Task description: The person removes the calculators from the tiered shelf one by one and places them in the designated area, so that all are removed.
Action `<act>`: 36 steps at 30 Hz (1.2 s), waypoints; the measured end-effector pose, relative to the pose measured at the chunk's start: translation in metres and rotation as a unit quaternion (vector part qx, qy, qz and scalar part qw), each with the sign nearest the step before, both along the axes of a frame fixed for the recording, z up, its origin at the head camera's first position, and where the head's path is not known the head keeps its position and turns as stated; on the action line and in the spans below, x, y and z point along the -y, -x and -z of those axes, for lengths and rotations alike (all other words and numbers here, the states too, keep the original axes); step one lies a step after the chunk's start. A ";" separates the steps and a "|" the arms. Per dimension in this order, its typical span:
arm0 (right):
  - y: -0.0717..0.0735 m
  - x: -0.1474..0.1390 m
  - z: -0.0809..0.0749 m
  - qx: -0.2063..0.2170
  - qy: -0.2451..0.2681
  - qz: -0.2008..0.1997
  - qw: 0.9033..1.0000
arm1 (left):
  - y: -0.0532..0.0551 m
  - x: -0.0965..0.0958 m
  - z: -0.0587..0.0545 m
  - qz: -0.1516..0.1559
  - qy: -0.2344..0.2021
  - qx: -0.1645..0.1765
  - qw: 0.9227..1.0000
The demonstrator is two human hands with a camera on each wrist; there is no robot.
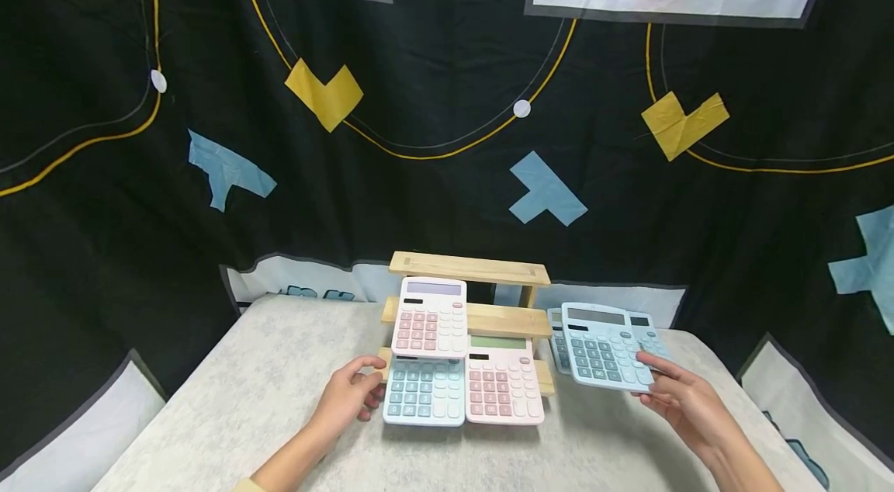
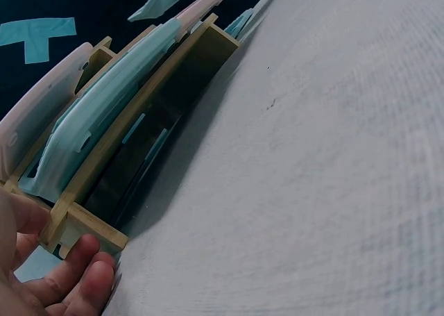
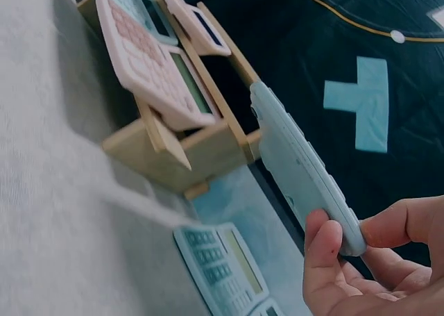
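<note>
My right hand pinches a light blue calculator by its lower right corner, fingers beneath and thumb on top. It is held tilted, right of a stepped wooden rack. My left hand holds the rack's lower left end, its fingers curled at the wooden end piece. A pink calculator leans on the upper tier at the left. Below it, a blue calculator and another pink calculator stand side by side on the lower tier.
Two more blue calculators, one of them the right-hand calculator, lie on the grey table beside the rack, partly hidden by the held one. A black cloth with coloured shapes hangs behind the table.
</note>
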State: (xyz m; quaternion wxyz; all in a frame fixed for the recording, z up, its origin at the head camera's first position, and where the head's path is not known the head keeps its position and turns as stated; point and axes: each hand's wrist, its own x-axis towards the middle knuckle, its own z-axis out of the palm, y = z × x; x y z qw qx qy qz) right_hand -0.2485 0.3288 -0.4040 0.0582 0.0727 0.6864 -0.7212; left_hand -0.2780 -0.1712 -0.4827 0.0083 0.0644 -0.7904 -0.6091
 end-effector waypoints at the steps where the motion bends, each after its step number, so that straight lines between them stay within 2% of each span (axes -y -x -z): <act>1: 0.000 -0.003 0.001 0.000 -0.002 0.002 1.000 | 0.000 0.000 0.000 -0.001 0.001 0.002 1.000; 12: -0.003 -0.035 0.010 0.030 -0.003 0.015 0.999 | -0.001 0.001 0.000 0.000 0.000 -0.001 1.000; 26: 0.002 -0.069 0.023 0.064 -0.003 0.033 0.997 | 0.000 0.001 0.002 0.001 -0.003 0.001 1.000; 36: 0.003 -0.091 0.038 0.074 0.021 0.019 0.997 | 0.000 0.001 0.002 0.003 -0.010 -0.001 1.000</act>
